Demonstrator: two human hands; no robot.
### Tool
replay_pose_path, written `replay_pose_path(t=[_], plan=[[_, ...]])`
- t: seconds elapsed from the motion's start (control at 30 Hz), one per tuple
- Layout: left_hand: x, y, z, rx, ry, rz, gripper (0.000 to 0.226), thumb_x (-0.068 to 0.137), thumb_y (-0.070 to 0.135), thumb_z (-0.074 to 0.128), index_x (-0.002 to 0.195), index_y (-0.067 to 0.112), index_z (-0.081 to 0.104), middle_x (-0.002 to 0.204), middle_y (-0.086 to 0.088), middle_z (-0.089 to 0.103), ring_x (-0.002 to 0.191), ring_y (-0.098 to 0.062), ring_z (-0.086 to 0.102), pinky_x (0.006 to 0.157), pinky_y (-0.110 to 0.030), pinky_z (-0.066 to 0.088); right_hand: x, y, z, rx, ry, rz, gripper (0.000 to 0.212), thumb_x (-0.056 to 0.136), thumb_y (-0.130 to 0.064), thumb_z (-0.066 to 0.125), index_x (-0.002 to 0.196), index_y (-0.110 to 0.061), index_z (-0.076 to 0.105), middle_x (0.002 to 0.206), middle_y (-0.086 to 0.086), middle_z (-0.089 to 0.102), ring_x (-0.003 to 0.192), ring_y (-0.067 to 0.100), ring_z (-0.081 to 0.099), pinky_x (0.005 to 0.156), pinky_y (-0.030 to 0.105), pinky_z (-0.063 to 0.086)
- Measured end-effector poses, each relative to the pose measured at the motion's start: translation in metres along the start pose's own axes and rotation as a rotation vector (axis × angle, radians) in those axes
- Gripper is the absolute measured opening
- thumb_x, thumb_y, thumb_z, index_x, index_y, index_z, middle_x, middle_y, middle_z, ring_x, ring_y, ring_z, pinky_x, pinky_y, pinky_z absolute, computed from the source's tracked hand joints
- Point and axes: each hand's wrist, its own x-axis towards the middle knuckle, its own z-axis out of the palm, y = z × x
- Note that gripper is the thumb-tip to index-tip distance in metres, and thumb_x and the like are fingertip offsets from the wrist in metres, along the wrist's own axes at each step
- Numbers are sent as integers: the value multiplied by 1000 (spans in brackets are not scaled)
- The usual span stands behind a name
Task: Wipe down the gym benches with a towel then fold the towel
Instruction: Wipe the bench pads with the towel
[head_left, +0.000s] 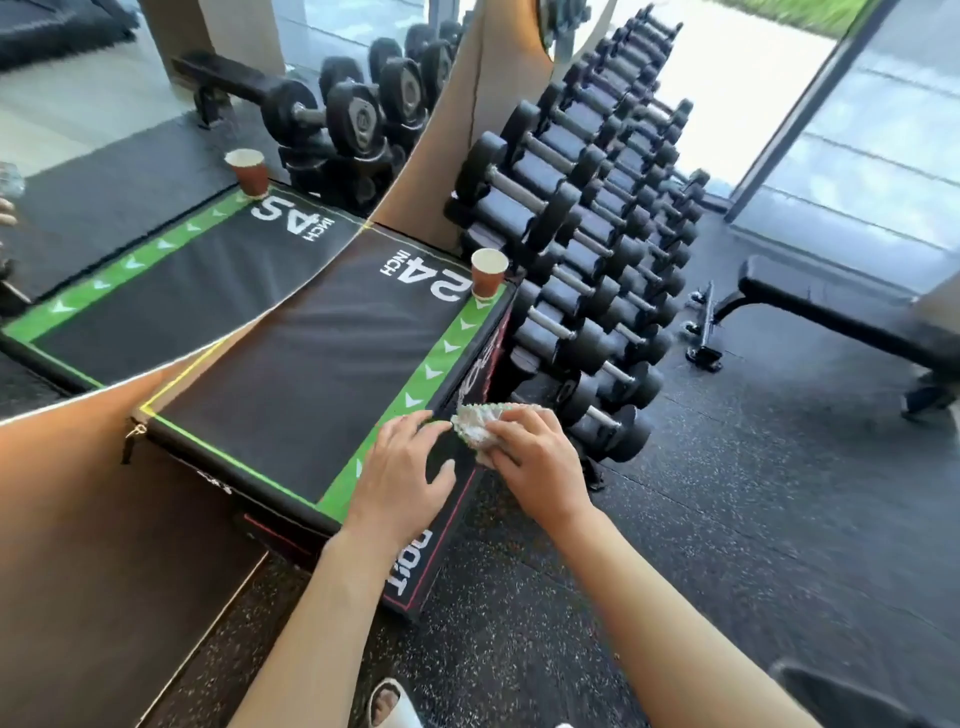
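Observation:
A black padded box (291, 374) with a green arrow strip and "24 INCH" printed on top stands against a mirrored wall. My left hand (402, 473) rests flat on its near right corner, fingers spread over the green strip. My right hand (535, 467) grips a crumpled pale towel (478, 423) and presses it against the box's upper right side edge. The lower part of the towel is hidden under my fingers.
A brown paper cup (488, 273) stands on the box's far right corner. A rack of black dumbbells (597, 234) runs close along the right. A black weight bench (831, 317) sits on the rubber floor farther right. The mirror (130, 208) lies left.

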Motion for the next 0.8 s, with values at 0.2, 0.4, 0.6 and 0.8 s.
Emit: replay_pose_path(t=[0.2,0.4,0.6,0.8], plan=[[9,80,46,0,-41,156,48,90,34,66,136,19,63,143,-1,57,137,-22,44,116,-45,40,-49,55,-76,-43,120,63,28,90,-26,75,117,-18,73,115,-5,64,110,23,55,94,35,51],[1,183,110,-7,-121,281,50,89,34,65,135,17,65,142,-3,58,135,-24,46,117,-44,39,-124,125,-154,-96,209,199,26,89,-23,76,115,-20,74,116,-6,65,108,25,56,92,35,52],[-15,274,168,18,-200,373,50,91,29,72,138,19,62,146,-2,54,141,-21,42,117,-45,39,-196,185,-222,-77,285,341,22,91,-28,77,111,-21,75,114,-9,66,110,18,54,85,36,55],[-26,353,217,22,-264,475,51,91,29,73,139,17,62,146,-3,55,141,-21,41,120,-43,37,-257,234,-277,-112,379,465,22,92,-29,75,114,-23,74,116,-9,66,110,18,54,84,37,56]])
